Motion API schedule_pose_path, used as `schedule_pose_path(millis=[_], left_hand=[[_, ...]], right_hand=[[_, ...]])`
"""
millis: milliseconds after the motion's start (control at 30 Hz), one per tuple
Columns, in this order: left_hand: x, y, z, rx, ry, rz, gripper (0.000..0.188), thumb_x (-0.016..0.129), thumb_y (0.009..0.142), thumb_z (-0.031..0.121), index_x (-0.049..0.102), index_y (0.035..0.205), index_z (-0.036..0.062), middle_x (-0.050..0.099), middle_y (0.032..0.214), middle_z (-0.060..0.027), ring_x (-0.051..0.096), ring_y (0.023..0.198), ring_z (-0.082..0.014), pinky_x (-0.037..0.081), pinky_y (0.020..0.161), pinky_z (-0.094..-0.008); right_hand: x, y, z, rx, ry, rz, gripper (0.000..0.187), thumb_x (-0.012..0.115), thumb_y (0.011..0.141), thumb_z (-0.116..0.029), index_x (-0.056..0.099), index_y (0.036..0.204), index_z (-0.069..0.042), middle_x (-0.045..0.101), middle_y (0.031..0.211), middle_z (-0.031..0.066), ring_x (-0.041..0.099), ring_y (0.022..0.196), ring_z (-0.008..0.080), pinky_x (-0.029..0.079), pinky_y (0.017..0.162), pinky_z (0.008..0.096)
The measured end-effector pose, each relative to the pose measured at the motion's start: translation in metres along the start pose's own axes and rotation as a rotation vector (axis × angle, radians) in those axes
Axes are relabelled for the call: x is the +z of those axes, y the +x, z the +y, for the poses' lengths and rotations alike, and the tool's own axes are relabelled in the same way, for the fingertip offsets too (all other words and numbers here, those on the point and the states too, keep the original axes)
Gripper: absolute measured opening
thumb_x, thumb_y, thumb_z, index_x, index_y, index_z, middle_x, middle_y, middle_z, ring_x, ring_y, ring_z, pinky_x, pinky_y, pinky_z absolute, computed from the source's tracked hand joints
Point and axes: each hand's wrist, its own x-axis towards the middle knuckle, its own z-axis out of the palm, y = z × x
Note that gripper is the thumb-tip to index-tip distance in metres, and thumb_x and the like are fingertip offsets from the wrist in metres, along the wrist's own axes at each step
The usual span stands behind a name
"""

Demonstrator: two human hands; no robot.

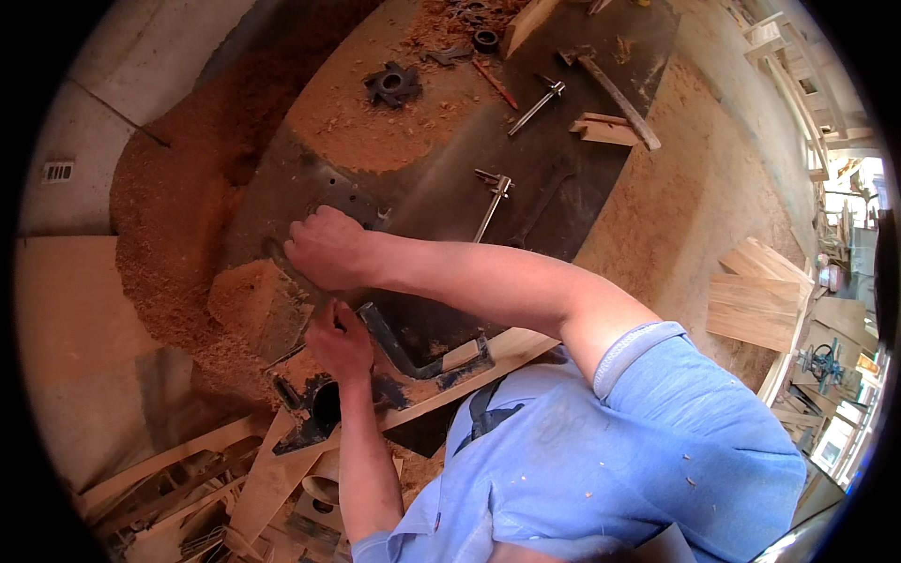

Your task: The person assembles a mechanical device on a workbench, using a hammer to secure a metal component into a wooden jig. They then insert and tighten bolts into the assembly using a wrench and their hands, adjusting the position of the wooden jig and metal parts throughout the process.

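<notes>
right fingers (298, 242) partly hidden, far clutter (845, 317) seemingly blurred

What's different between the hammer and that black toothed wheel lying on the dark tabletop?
Shape: the hammer is long, with a head at one end; the toothed wheel is round, with a central hole.
Colour: the hammer's handle is brownish, while the wheel looks black.
Place: the hammer's handle reaches past the table's right edge in this view; the wheel lies amid reddish sawdust.
Shared: both lie untouched on the dark tabletop.
</notes>
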Motion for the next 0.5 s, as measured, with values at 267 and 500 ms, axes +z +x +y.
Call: schedule_pose_path(millis=[267, 500], left_hand=[[0.008, -0.003, -0.012, 0.047, -0.026, 0.094, 0.025, 0.062, 0.093, 0.014, 0.075, 0.102, -0.0057, 0.072, 0.089, -0.0272, 0.068, 0.084, -0.046, 0.054, 0.077, -0.0515], [0.008, -0.004, -0.014, 0.039, 0.027, 0.067, 0.027, 0.061, 0.094, 0.016, 0.074, 0.104, -0.0059, 0.071, 0.089, -0.0277, 0.069, 0.085, -0.0454, 0.053, 0.077, -0.051]], right_hand=[[-0.026, 0.003, -0.005, 0.151, 0.149, -0.133, 0.018, 0.066, 0.084, -0.02, 0.077, 0.089, -0.006, 0.075, 0.09, 0.0158, 0.074, 0.088, 0.0323, 0.055, 0.074, 0.0441], [-0.02, 0.008, -0.005, 0.157, 0.158, -0.265, 0.018, 0.065, 0.082, -0.02, 0.077, 0.086, -0.007, 0.074, 0.088, 0.0162, 0.074, 0.086, 0.0321, 0.054, 0.07, 0.0444]])
